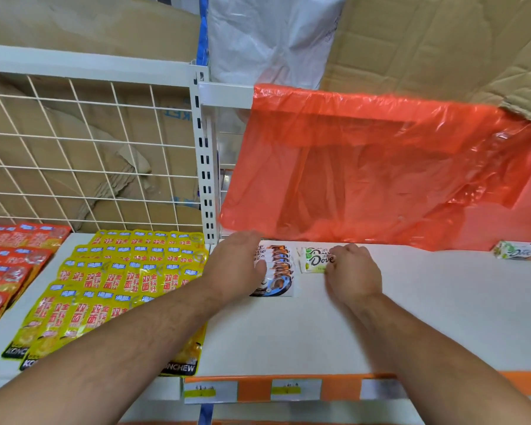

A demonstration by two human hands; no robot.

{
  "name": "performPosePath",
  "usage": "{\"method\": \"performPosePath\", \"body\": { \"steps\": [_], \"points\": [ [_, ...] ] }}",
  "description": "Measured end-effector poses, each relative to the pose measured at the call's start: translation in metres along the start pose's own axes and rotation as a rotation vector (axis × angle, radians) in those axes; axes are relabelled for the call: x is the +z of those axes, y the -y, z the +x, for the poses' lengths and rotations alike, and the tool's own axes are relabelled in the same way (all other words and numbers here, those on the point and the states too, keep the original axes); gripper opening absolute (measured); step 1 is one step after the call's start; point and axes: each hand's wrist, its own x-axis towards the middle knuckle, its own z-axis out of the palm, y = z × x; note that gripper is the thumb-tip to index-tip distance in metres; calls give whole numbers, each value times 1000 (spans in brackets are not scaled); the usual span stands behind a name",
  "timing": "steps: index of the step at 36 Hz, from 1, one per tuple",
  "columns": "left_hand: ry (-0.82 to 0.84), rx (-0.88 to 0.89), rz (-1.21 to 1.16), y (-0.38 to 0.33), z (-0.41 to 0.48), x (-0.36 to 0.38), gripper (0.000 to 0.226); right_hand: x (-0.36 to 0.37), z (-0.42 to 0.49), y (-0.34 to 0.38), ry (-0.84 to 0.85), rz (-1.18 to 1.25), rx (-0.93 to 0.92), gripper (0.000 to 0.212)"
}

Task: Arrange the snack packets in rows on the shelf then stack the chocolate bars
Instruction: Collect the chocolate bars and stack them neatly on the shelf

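A: How are the hands set?

B: The left hand is laid palm down, fingers nearly straight, on the left side of the stack of chocolate bars. The right hand is curled, knuckles up, against the right end of the green bar.

A: Is that bar gripped?

B: It cannot be told; the fingertips are hidden under the knuckles, so perhaps it is only touched.

A: What else is obscured?

B: The back of the shelf is covered by an orange bag.

A: And the goods?

B: The stack and the green bar are set side by side between the hands. Yellow snack packets are laid in rows to the left.
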Motion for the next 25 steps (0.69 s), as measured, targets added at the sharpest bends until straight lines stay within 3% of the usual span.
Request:
{"method": "performPosePath", "body": {
  "steps": [7,11,17,25],
  "points": [
    [16,-64,20,-20,5,14,55,7,25,-26,58,-110,-239,33],
    [-11,-104,12,-30,8,19,41,8,34,-28,133,-54,-265,39],
    [11,-176,25,-45,10,24,53,6,43,-34,175,61,-303,40],
    [38,-210,49,-53,18,33,47,11,45,-42,173,145,-347,44]
  ]
}}
